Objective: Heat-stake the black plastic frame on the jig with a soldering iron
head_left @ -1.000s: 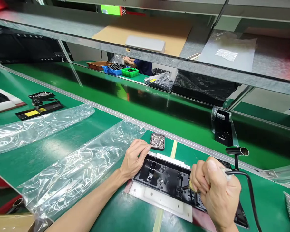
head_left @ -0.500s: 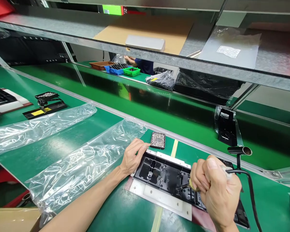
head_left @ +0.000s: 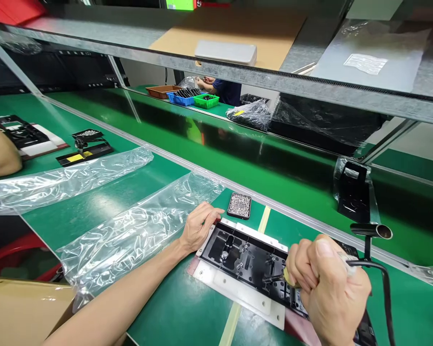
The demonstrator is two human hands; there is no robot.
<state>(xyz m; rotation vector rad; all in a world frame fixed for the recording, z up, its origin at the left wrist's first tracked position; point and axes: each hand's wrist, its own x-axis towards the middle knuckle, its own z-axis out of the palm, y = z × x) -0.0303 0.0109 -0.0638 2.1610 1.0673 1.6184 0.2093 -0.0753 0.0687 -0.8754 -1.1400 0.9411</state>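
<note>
A long black plastic part lies in a pale fixture plate on the green bench. My left hand rests on the part's left end, its fingers curled over the edge. My right hand is closed in a fist round a corded screwdriver, whose tip touches the black part. The tool's black cable runs down past my wrist. A small black tray of screws sits just beyond my left hand.
Two long clear plastic bags lie to the left. A metal tool holder stands at the right. A bagged black part sits on the conveyor. Another person's arm shows at far left. Coloured bins stand far back.
The view has shifted, so everything sits further right and lower. Another person's arm has come into sight at the far left. Both my hands keep their hold on part and tool.
</note>
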